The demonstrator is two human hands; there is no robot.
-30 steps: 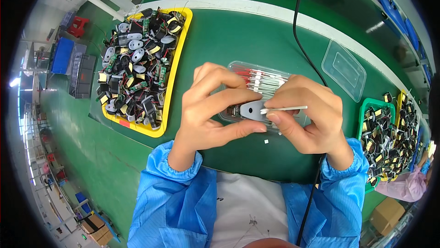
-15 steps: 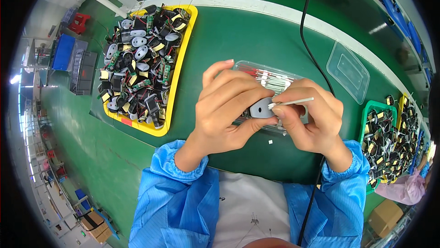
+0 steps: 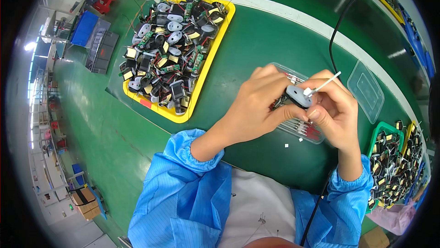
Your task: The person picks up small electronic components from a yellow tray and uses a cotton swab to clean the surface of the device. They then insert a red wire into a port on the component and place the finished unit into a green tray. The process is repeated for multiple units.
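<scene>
Nearest the camera, two blue smock sleeves (image 3: pixel 192 193) rise from the lower edge over a white garment. Above them the left hand (image 3: pixel 256 108) and right hand (image 3: pixel 337 115) meet over the green work mat (image 3: pixel 256 41). The left hand's fingers are closed around a small grey oval component (image 3: pixel 298 96), held up between both hands; the right hand pinches a thin white stick (image 3: pixel 323 84) whose tip touches that component. Directly beneath the hands lies a clear plastic tray (image 3: pixel 300 129) of red-tipped parts. Right of it sits a green bin (image 3: pixel 396 161) of small parts, and a clear lid (image 3: pixel 365 91) lies farther back. Far left, a yellow tray (image 3: pixel 201 83) holds heaped black and grey assemblies. A black cable (image 3: pixel 339 23) runs away across the mat.
</scene>
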